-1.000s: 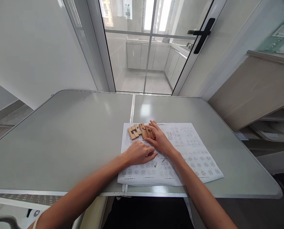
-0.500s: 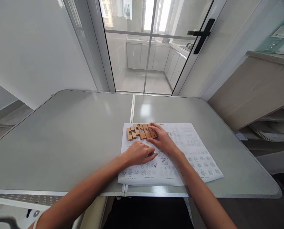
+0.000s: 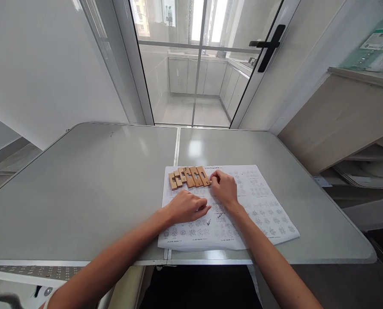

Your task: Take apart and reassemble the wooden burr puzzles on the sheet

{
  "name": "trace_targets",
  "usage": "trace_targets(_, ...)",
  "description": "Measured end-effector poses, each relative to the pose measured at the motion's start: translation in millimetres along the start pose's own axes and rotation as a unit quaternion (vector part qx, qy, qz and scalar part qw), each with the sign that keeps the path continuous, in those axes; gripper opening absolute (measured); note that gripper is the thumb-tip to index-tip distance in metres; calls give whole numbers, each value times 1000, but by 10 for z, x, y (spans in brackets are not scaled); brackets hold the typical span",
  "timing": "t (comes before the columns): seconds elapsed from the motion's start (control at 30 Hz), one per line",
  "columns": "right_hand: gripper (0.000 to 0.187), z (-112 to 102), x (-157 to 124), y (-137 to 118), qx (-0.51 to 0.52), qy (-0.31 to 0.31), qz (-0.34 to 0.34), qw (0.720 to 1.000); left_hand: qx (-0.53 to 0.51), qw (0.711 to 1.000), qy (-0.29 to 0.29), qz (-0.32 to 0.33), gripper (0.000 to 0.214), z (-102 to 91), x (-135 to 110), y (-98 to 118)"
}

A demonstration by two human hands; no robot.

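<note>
Near the middle of the frame, a row of notched wooden blocks (image 3: 188, 177) is lying side by side along the upper left edge of a printed sheet (image 3: 262, 214), which is spreading across the near part of a grey folding table (image 3: 82, 193). The left hand (image 3: 186, 206) is resting palm down on the sheet just below the blocks, apart from them, with its fingers loosely together, pointing toward the right of the frame and gripping nothing. The right hand (image 3: 224, 188) is sitting just to the right of the row, its fingers curled inward and the knuckles raised. The fingertips are reaching the right end block, though it is not possible to tell whether they are touching or pinching it. Both forearms are coming in from the bottom edge. Across the top of the frame, a glass door with a black handle (image 3: 267, 45) is standing behind the table.
</note>
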State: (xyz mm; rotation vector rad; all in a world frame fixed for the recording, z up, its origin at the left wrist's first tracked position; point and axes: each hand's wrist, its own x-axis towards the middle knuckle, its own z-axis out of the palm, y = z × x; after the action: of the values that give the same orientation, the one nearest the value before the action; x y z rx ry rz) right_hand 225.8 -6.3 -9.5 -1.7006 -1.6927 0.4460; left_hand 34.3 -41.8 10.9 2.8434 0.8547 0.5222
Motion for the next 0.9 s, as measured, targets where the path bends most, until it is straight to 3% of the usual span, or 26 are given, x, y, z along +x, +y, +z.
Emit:
trace_targets(0.23,22,-41,-10,-25,-39,-38,13,998,10,1000,-13,-7,41,-8,0,6)
trace_targets(0.9,23,-51,4,-17,-48,-51,11,997,-1,1000,5,5,43,-14,4,7)
